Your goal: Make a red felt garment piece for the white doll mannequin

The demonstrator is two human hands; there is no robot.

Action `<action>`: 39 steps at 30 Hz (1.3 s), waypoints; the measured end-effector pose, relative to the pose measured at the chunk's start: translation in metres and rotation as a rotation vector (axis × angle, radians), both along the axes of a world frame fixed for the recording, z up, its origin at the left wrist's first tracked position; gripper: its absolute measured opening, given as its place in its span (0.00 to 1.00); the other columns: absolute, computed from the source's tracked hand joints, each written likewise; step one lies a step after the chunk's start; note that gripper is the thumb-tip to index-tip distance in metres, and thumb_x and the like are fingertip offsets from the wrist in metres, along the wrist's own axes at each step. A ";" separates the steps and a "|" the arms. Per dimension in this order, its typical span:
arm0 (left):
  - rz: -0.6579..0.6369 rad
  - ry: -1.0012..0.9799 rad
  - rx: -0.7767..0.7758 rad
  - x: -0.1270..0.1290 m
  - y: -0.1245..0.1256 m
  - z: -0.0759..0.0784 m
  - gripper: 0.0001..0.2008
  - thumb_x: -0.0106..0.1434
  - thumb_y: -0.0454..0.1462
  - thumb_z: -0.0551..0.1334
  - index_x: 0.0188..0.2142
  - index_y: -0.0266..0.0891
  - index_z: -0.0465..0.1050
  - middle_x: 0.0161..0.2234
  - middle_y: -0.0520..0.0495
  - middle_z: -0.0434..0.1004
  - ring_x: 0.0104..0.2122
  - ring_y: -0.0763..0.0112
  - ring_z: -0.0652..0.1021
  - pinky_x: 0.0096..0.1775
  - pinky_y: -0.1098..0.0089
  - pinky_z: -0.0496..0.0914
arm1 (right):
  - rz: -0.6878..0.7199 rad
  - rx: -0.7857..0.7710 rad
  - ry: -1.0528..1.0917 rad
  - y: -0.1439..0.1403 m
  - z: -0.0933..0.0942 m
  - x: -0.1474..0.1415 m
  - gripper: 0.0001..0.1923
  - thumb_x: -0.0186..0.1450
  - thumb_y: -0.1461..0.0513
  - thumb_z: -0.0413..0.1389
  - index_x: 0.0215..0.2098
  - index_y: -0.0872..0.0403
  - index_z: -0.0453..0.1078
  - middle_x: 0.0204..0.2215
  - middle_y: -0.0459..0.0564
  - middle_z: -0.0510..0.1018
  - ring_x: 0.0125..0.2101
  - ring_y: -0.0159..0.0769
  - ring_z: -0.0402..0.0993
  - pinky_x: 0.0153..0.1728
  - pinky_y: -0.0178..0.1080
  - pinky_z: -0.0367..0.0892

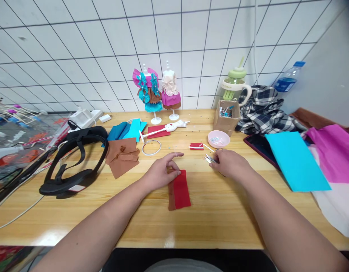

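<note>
My left hand (164,172) pinches the top edge of a red strip (182,190) lying over a brown strip (171,198), its index finger stretched out. Whether the strips are cloth or crepe paper I cannot tell. On the right, my right hand (229,162) is closed around small scissors (210,158), blades pointing left; their handles are hidden in the palm. Just beyond the scissors lies a small red piece (196,146) with white strips. A pink bowl (218,139) holding tiny beads stands behind my right hand.
Two dressed mini mannequins (154,98) stand at the wall; a bare mannequin (176,125) lies before them. A metal ring (151,147), brown sheets (123,156) and a black headset (75,162) are left. A cardboard box (227,117), green-lidded jug (233,85) and blue sheet (297,160) are right.
</note>
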State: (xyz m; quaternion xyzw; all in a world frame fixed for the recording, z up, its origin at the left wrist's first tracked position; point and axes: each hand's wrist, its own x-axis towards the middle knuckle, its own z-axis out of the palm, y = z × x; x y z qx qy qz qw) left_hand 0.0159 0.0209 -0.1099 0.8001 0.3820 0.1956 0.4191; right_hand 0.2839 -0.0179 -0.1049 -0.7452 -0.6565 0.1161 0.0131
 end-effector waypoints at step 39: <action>-0.286 0.071 -0.048 -0.002 -0.010 0.005 0.17 0.59 0.32 0.60 0.48 0.43 0.67 0.28 0.54 0.71 0.26 0.75 0.72 0.29 0.75 0.65 | 0.205 0.105 0.832 -0.016 -0.001 -0.061 0.16 0.72 0.51 0.38 0.35 0.50 0.60 0.24 0.42 0.66 0.27 0.34 0.64 0.30 0.36 0.57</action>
